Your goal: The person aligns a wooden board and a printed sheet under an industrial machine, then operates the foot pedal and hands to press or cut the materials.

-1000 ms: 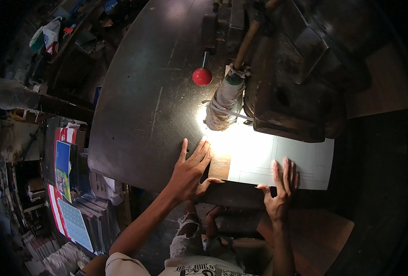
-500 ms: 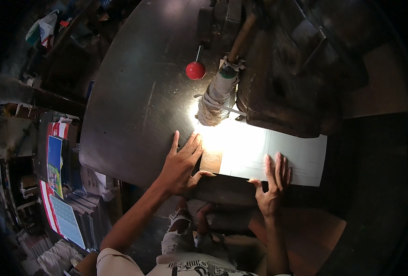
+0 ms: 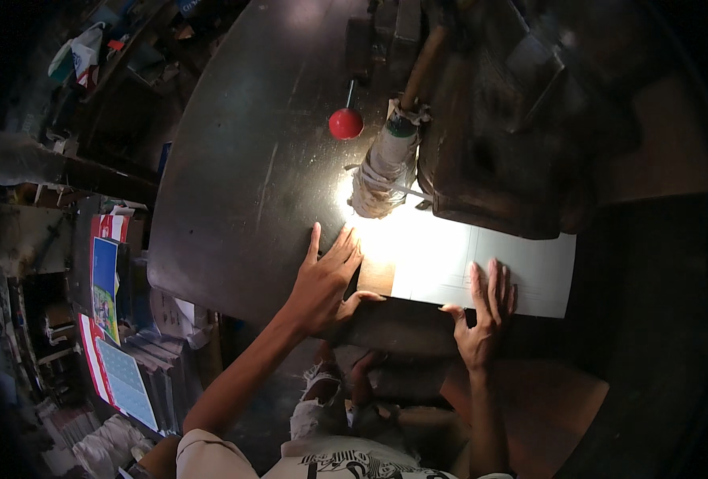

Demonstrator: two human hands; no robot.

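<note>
A white sheet (image 3: 522, 271) with faint ruled lines lies on the dark tabletop (image 3: 226, 199), brightly lit at its left part. Along its left end shows a light brown strip (image 3: 376, 277). My left hand (image 3: 326, 279) rests there, fingers spread, fingertips at the strip's left edge and thumb by its near edge. My right hand (image 3: 483, 319) lies with its fingers stretched flat on the sheet's near side, its thumb at the near edge. Just beyond the sheet hangs a lamp (image 3: 382, 172) in a tied, pale wrapping; its glare washes out the sheet below it.
A dark, heavy machine body (image 3: 498, 184) overhangs the sheet's far edge. Left of the lamp, a red ball knob (image 3: 346, 124) sits on a metal rod. Stacked printed boards and papers (image 3: 126, 383) stand beyond the table's left edge.
The whole scene sits slightly farther right in the picture. Both hands keep their places on the sheet and the strip.
</note>
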